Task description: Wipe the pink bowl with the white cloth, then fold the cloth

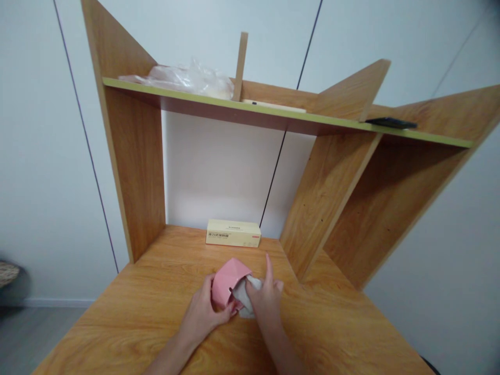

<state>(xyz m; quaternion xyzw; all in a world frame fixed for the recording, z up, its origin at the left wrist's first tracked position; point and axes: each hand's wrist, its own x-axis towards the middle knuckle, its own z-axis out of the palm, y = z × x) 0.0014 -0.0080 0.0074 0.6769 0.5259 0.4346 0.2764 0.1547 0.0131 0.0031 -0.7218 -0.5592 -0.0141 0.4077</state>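
Observation:
My left hand (203, 310) grips a pink folded pouch or envelope (227, 281) on the wooden desk (136, 312), thumb and fingers pinched on its lower edge. My right hand (266, 297) touches a white-grey folded item (245, 298) that sticks out of the pink piece. Its fingers curl on the item, and the index finger points up. Both hands meet at the middle of the desk, close to me.
A long cream box (233, 233) lies at the back of the desk. The upper shelf (273, 112) carries a crumpled clear plastic bag (183, 79), a flat light board (273, 105) and a dark flat object (391, 123). Slanted wooden dividers (328, 182) rise at right.

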